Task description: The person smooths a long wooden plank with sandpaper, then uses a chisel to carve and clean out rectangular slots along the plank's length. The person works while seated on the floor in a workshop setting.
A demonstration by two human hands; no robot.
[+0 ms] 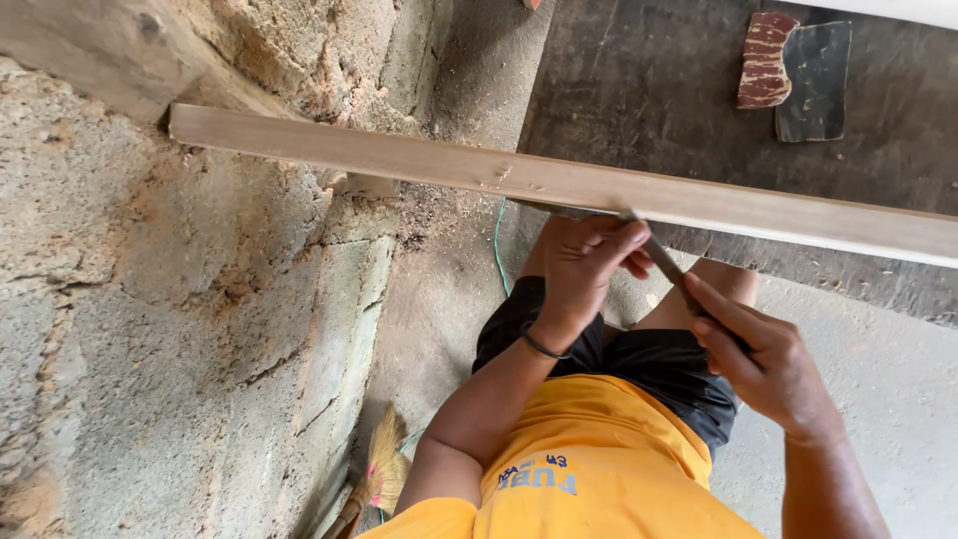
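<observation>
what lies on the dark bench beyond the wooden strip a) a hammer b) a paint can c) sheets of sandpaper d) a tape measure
c: two sheets of sandpaper, one reddish and striped, one dark, lie on the dark bench beyond the wooden strip.

Smooth pale wood plank, matt grey metal file, rough pitted concrete-block wall, gritty sandpaper.

The plank crosses the whole view, one end against the block wall. Bare bench lies beyond it, up to two sandpaper sheets near the far edge.
</observation>
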